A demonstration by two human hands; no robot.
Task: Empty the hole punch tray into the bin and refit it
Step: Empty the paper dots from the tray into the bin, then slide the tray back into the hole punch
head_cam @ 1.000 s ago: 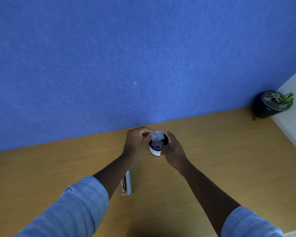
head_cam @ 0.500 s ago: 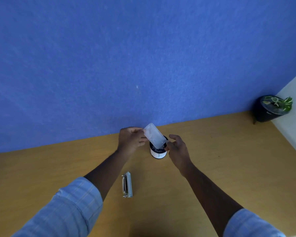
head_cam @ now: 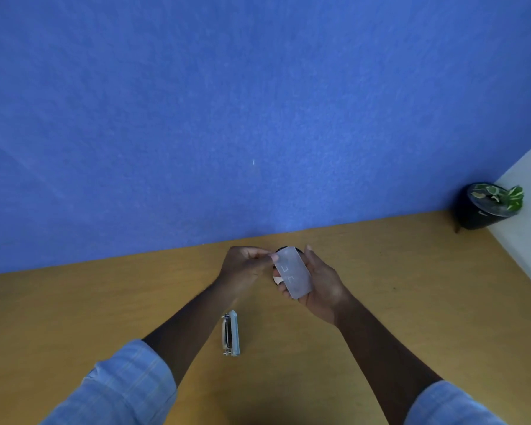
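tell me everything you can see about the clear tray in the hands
The tray is a small, flat rectangular piece of translucent, frosted-looking plastic with a few pale raised marks on its face. It is held above the desk, tilted, long axis running away from the person. The right hand cradles it from below and beside; the left hand pinches its far left corner. It hides most of the small dark bin behind. No paper bits show in it.

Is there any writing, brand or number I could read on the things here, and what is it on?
No text can be read here.
Tray: pale raised marks on its face, shapes only, not letters I can make out.
Bin: mostly hidden behind the tray and the right hand; no label shows.
Hole punch: no print visible.
Plant pot: nothing legible on it.
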